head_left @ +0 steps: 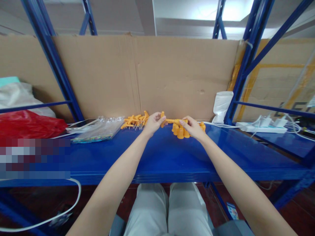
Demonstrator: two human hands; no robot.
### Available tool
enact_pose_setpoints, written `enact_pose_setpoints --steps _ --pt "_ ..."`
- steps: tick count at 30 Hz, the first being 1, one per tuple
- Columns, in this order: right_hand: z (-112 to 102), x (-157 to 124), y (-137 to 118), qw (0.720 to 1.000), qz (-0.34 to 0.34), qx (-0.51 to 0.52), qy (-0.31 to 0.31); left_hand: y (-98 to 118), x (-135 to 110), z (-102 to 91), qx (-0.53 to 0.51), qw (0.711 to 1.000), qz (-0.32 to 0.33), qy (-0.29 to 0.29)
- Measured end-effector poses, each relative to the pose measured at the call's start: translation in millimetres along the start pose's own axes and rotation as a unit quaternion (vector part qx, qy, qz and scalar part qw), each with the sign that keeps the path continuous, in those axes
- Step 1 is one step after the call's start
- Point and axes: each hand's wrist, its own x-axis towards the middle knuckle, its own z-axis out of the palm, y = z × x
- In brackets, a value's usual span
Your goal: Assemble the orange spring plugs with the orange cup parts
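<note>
Left fingers [157, 118] pinching orange handle [162, 118]; right fingers [184, 123] gripping orange rod [169, 121] at other end. Crooked twist could slip hold; low right hand might scatter orange cups [180, 132].

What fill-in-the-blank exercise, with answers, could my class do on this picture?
1. The left hand and the right hand hold an orange item over a shelf coloured ____.
2. The orange pieces with small silvery hooks lie nearer the ____ hand.
3. The upright sheet behind the hands is made of ____.
4. The white power strip lies toward the picture's ____ side.
Missing words: blue; left; cardboard; right.
</note>
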Motion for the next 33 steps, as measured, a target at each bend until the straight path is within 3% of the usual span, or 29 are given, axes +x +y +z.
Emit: enact_pose_setpoints --steps 10,15,20,23,26,29,33 --pt "-0.2 -4.5 -19.9 0.991 -0.033 -0.126 0.033 22.2 -9.0 10.5 -0.010 0.983 -0.170 0.063" --pt "0.2 -6.2 -24.5 0.990 -0.029 -0.132 0.029 21.2 -6.6 7.8 -0.032 0.972 -0.225 0.058" --pt "5.2 -4.0 -20.4 0.998 0.017 -0.045 0.044 20.3 -7.6 5.6 -0.035 0.978 -0.201 0.051" --pt "5.8 -1.8 -16.5 0.989 0.131 0.072 0.016 19.3 -8.3 4.8 -0.033 0.983 -0.170 0.056" --pt "3.0 -0.7 -14.0 0.952 0.231 0.195 -0.045 17.0 -7.5 3.7 -0.020 0.989 -0.135 0.065" --pt "1.2 -0.8 -12.1 0.935 0.240 0.253 -0.067 16.7 -6.8 4.0 0.005 0.989 -0.121 0.080" --pt "3.5 -0.8 -8.5 0.952 0.194 0.230 -0.051 21.7 -7.0 6.3 0.017 0.984 -0.142 0.105"
